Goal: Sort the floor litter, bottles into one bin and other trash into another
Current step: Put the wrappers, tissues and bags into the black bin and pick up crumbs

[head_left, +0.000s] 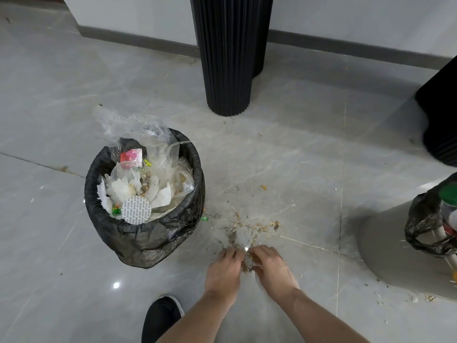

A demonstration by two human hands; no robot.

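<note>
Gathering the last of the floor litter: scraping the crumbs (247, 229) into a small heap (248, 262) on the tiled floor (296, 157), just right of the trash bin (146, 238) lined with a black bag and already heaped with tissue, wrappers and clear plastic. Cupping the left hand (226, 267) and the right hand (269, 266) toward each other, fingers curled down around the heap; seeming to pinch a bit of clear film between them, though not telling for certain. Judging it best to be keeping fingertips flat to the tile, sweeping inward from the scattered trail ahead, then lifting with both hands closed underneath so nothing is spilling on the short carry left. Leaving the bottle bin (432, 226) at the right edge alone, green-capped bottle (448, 194) already standing inside. Watching the stray green wrapper (204, 219) lying beside the trash bin's base.
</note>
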